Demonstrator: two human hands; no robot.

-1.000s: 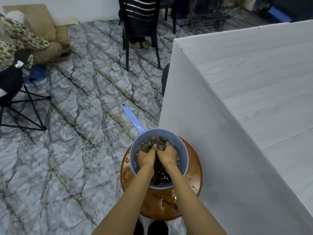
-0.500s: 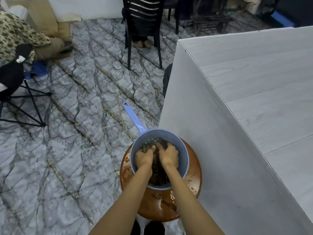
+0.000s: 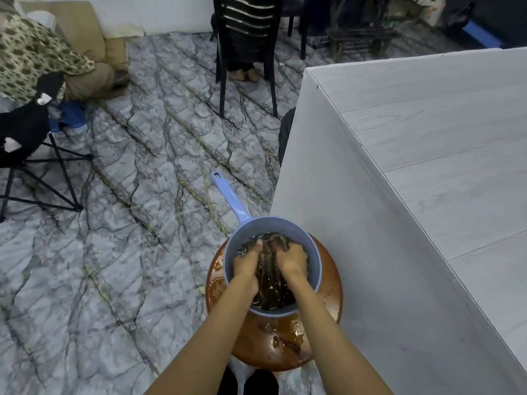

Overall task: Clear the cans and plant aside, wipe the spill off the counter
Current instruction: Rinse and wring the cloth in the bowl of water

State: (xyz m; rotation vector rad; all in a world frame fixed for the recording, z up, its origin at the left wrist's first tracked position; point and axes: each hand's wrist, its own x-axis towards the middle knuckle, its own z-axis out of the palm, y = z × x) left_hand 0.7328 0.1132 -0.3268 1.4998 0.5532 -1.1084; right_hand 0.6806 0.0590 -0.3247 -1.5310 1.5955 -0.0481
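A blue plastic dipper (image 3: 313, 252) with a long handle holds water and a dark wet cloth (image 3: 269, 275). It sits on a round brown stool (image 3: 330, 303) whose wet top glistens. Both my hands are sunk in the water. My left hand (image 3: 247, 262) and my right hand (image 3: 292, 259) each grip the cloth, fingers curled into it, a little apart. The grey counter (image 3: 427, 138) stretches to the right. No cans or plant are in view.
The marble-patterned floor (image 3: 142, 223) spreads to the left. A black chair (image 3: 245, 38) stands at the back, a black folding stool (image 3: 42, 166) at the left. A person in patterned clothes (image 3: 31, 52) sits at the far left.
My hands have spread slightly apart inside the dipper while working the cloth. The view has shifted a little.
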